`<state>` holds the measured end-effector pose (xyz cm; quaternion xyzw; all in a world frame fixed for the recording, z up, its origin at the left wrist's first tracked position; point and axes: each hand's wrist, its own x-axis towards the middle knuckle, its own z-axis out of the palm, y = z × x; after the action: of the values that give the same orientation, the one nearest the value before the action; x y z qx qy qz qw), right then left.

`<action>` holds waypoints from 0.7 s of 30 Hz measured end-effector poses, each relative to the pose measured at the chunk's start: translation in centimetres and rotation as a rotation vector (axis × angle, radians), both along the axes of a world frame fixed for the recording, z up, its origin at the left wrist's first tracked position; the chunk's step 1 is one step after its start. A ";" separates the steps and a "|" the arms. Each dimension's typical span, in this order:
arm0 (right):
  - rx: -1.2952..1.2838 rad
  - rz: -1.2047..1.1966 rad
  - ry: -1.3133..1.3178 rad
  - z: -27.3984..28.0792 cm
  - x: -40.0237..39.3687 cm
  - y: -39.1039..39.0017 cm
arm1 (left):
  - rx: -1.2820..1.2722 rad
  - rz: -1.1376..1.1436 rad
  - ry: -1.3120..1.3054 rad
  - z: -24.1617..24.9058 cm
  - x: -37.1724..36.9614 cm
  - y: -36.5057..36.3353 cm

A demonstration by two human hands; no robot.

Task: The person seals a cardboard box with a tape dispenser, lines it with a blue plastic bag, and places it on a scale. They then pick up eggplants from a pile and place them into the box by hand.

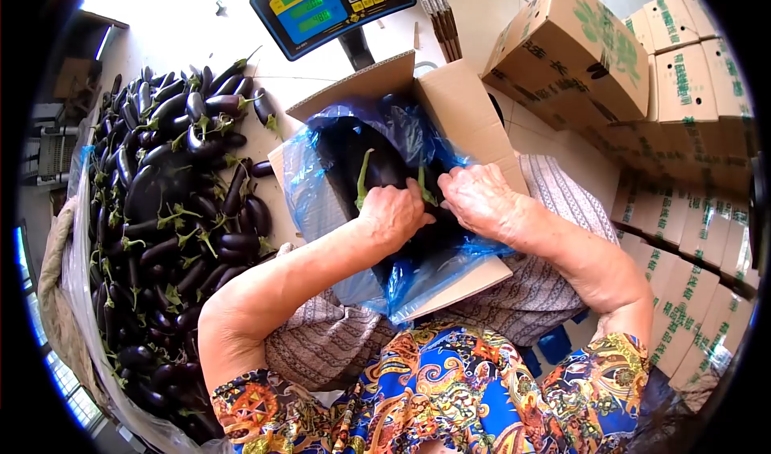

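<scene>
An open cardboard box [466,100] stands before me, lined with a blue plastic bag [301,185] whose edges spill over the sides. Inside lie dark purple eggplants [384,163] with green stems. My left hand [393,213] is closed over the eggplants, its fingers curled down beside a stem; the fingertips are partly hidden. At the right inner side of the box, my right hand [480,201] has its fingers bent together on the blue bag's edge. The bag covers part of the box's contents.
A large heap of eggplants [173,237] lies on the left, edged by a clear plastic sheet [84,269]. A digital scale display [333,8] stands beyond the box. To the right are a closed carton [574,48] and stacked printed cartons [683,84].
</scene>
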<state>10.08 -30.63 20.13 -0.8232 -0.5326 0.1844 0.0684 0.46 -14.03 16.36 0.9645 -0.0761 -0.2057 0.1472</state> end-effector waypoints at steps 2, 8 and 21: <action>-0.021 -0.035 -0.016 -0.5 0.0 -0.1 | 0.028 -0.031 0.011 -0.1 0.1 0.1; -0.110 -0.196 -0.048 1.7 1.2 0.9 | 0.051 -0.059 -0.079 1.9 -1.5 0.8; 0.339 -0.504 0.151 6.6 4.7 1.6 | -0.503 -0.080 -0.181 9.2 -0.6 3.1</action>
<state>14.76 -29.06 26.75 -0.8902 -0.3283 0.1306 0.2877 -0.13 -10.96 25.55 0.9083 -0.1757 -0.0987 0.3665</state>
